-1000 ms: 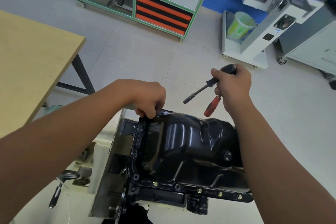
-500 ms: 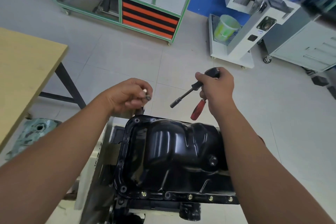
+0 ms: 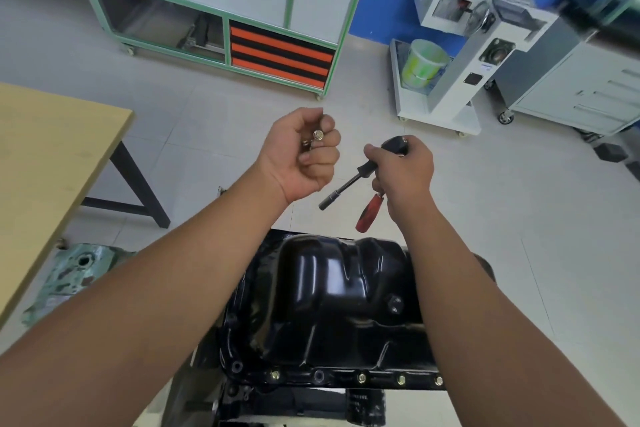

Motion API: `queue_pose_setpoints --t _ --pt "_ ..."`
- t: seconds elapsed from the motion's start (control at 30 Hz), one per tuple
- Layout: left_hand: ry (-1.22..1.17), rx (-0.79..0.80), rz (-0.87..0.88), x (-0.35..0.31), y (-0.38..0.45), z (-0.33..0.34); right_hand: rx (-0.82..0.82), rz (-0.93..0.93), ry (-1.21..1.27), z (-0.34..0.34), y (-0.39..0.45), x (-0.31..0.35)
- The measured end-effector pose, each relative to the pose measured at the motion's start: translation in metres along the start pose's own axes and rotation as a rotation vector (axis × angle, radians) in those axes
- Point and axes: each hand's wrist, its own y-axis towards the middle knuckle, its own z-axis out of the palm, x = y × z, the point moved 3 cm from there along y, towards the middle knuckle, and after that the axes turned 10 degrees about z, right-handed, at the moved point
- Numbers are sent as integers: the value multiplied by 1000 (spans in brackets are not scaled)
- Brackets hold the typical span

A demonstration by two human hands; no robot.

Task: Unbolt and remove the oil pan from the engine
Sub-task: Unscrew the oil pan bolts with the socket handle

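I count two bolts in my left hand, two tools in my right hand, one oil pan, and four bolts seated along its near flange with two holes empty.

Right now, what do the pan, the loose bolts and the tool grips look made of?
Pan: pressed metal, probably steel, painted gloss black; sharp highlights. Bolts in the left hand: yellowish plated metal, shiny. Tool grips in the right hand: black and red, seemingly plastic or rubber.
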Motion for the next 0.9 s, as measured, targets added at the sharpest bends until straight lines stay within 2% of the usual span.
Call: queue_pose_setpoints --t 0.13,0.23,0.33,0.43,0.57,0.73,0.9 --pt "-53 -6 40 -9 39 55 -12 -51 -60 3 -8 1" --pt "-146 -91 146 -27 76 110 2 -83 -47 2 -18 3" --pt "-137 -150 280 -56 85 148 39 -47 158 -11 -27 5" --pt "-1 -154 344 -90 62 160 121 -25 362 -26 -38 13" --pt "172 -275 299 -136 -9 138 245 -39 497 -27 -59 40" --pt "236 -538 327 -180 -176 70 459 -62 483 12 -89 77" --pt "145 -918 541 -184 -357 14 690 -77 486 81 -141 98"
